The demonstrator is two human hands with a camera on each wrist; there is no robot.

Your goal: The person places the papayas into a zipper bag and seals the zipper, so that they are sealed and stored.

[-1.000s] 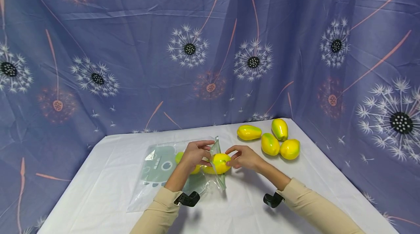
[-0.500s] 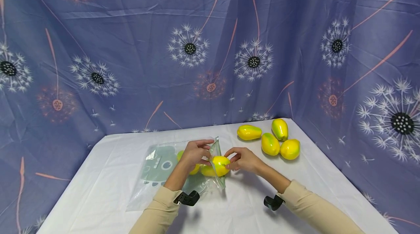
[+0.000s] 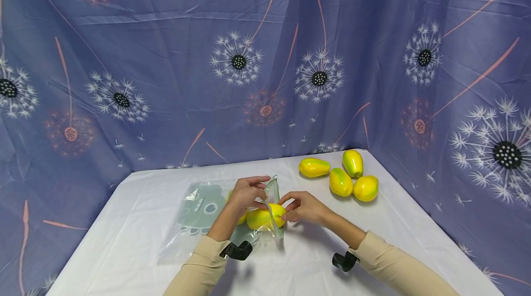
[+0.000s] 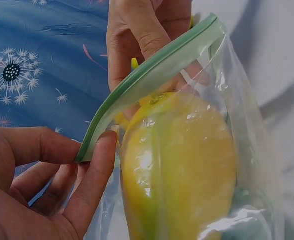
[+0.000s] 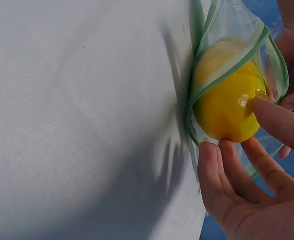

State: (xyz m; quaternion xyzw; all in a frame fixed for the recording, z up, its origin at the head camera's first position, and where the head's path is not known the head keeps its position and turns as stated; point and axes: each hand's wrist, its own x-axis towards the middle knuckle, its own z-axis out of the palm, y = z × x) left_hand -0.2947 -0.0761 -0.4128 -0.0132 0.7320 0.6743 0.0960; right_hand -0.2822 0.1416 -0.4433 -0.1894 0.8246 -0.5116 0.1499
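A clear zip bag with a grey-green cartoon print lies on the table, its mouth facing right. My left hand pinches the green-edged rim between thumb and finger, lifting that side. A yellow-green papaya is mostly inside the mouth, its blunt end at the opening. At that end, the thumb and fingertips of my right hand hold the papaya. Deeper in the bag, another papaya shows partly, the rest hidden behind my left hand and wrist.
Several more papayas are grouped at the table's back right. A white cloth covers the table. Purple dandelion-print curtains hang behind and on the right. Each wrist wears a black camera mount.
My right hand has moved left and slightly down, pushing the papaya further into the bag. My left hand stays at the rim with its pinch unchanged.
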